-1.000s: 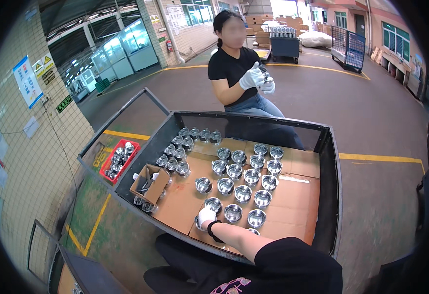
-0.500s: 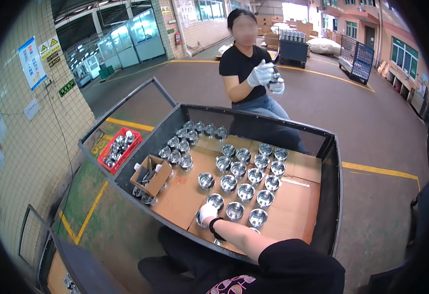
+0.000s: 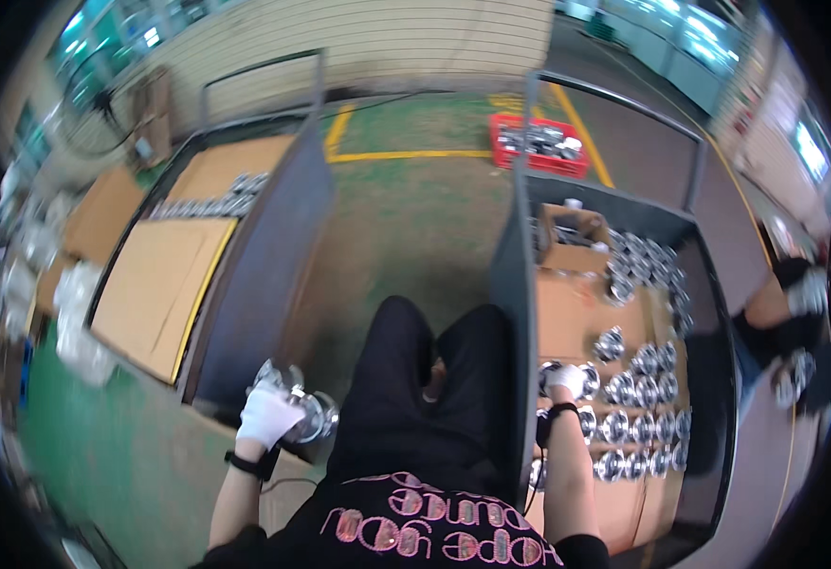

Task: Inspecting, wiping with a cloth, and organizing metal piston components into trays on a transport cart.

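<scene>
My left hand (image 3: 271, 415), in a white glove, is closed around shiny metal cup-shaped parts (image 3: 313, 417) between the left cart and my legs. Motion blur hides how many it holds. Inside the right cart, my gloved right hand (image 3: 565, 379) reaches down, its fingers closed at a shiny metal cup (image 3: 548, 376) near the cart's near wall. Rows of like metal cups (image 3: 641, 430) stand on cardboard beside and beyond that hand. One cup (image 3: 609, 344) sits apart from the rows.
The dark right cart (image 3: 518, 313) holds a small cardboard box (image 3: 572, 254). Across the aisle, a second cart (image 3: 264, 266) carries cardboard and metal parts (image 3: 235, 197). A red crate (image 3: 540, 163) of parts is on the floor. At the right edge, a co-worker's gloved hand (image 3: 807, 292) shows.
My view has swung left, bringing the second cart and my left hand with metal parts into sight. My right hand remains among the cups in the right cart.
</scene>
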Demonstrator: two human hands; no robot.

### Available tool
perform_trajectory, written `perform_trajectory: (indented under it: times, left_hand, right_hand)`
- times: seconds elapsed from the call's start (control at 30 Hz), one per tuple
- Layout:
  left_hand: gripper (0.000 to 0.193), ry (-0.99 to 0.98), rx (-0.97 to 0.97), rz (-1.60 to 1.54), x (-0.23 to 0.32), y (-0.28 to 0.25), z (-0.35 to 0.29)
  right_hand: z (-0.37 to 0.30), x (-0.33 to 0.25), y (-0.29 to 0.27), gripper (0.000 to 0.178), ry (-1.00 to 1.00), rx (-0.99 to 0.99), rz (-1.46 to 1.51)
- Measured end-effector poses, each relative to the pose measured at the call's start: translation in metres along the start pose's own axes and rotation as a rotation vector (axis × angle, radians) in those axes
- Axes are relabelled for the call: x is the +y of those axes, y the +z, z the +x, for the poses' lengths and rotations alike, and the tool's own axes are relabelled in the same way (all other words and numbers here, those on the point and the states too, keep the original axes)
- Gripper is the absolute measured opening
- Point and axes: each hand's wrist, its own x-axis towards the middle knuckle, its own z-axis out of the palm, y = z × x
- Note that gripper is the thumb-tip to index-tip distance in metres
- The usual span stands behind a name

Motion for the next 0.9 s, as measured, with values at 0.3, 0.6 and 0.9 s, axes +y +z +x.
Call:
perform_trajectory:
  times: [0.3, 0.6, 0.9]
  left_hand:
    - [0.038, -0.196, 0.047, -0.124, 0.01, -0.009, -0.002]
    - [0.022, -0.308, 0.236, -0.367, 0.023, -0.024, -0.04]
    - [0.021, -0.746, 0.2, -0.454, 0.025, -0.027, -0.096]
  right_hand:
    - [0.008, 0.01, 0.012, 0.032, -0.083, 0.085, -0.116]
    - [0.023, 0.019, 0.021, 0.025, -0.587, 0.232, -0.054]
    - [-0.119, -0.134, -0.098, 0.02, -1.098, 0.027, 0.36]
